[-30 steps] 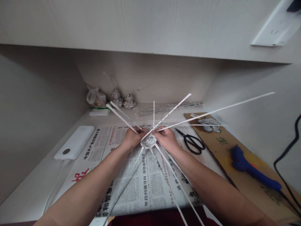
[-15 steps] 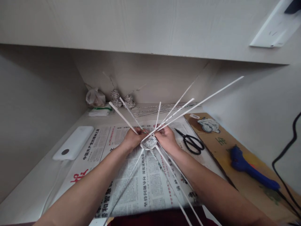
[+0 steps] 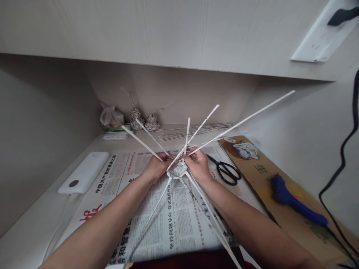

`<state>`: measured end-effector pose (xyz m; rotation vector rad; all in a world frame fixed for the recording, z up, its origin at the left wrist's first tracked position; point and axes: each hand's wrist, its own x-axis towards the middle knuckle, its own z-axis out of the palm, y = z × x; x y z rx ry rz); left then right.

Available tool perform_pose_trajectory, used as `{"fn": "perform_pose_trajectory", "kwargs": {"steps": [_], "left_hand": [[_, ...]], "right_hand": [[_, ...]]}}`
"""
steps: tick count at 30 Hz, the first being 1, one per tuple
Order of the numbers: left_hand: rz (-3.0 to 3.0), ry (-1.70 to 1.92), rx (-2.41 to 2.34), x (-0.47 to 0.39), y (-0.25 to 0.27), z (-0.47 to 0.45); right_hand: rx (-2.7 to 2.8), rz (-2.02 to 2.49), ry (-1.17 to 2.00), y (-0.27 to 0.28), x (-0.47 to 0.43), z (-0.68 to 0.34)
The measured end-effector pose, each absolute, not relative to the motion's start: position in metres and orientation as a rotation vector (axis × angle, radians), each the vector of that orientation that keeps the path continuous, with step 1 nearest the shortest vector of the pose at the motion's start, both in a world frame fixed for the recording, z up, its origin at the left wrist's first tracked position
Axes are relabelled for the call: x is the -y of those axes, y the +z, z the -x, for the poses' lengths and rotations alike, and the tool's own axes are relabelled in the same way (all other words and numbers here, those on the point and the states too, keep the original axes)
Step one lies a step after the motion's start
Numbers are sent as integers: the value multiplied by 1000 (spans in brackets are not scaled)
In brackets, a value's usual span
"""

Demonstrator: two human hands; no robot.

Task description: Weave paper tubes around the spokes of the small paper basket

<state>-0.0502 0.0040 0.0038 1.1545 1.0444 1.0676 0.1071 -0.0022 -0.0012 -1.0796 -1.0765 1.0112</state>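
A small round woven piece of rolled paper strips [image 3: 177,170] sits between my hands over the newspaper [image 3: 157,213]. Paper sticks radiate from it, some rising toward the back and others reaching down toward my body. My left hand [image 3: 159,166] is closed at the left rim, with fingertips pinching near the base of the sticks. On the other side, my right hand [image 3: 198,162] pinches the paper sticks close to the right rim. One long white paper stick [image 3: 246,118] extends from beside the right hand toward the upper right.
Black-handled scissors [image 3: 226,171] lie right of my hands. Farther right, a cardboard sheet [image 3: 259,183] bears a blue glue gun [image 3: 297,203] and crumpled plastic [image 3: 246,150]. A white power bank [image 3: 84,172] lies at left. Two woven gourd shapes [image 3: 152,122] and loose paper sticks [image 3: 196,131] are behind.
The dark-speckled stick has swung left and more upright. A thin stick that pointed up at the back right now lies lower. Both hands keep their grip; the view has shifted slightly.
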Motion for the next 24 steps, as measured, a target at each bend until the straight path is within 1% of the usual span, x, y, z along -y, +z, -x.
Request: {"fn": "perform_pose_trajectory", "kwargs": {"steps": [6, 12, 18, 24], "left_hand": [[-1247, 1032, -1038, -1, 5, 47], [-1400, 952, -1037, -1, 0, 49], [-1401, 986, -1049, -1, -1, 49], [-1307, 1131, -1073, -2, 6, 48]], "right_hand": [[980, 1103, 1005, 10, 4, -111], [789, 987, 1025, 23, -2, -121], [638, 1028, 1235, 28, -3, -128], [811, 1111, 1313, 16, 4, -115]]}}
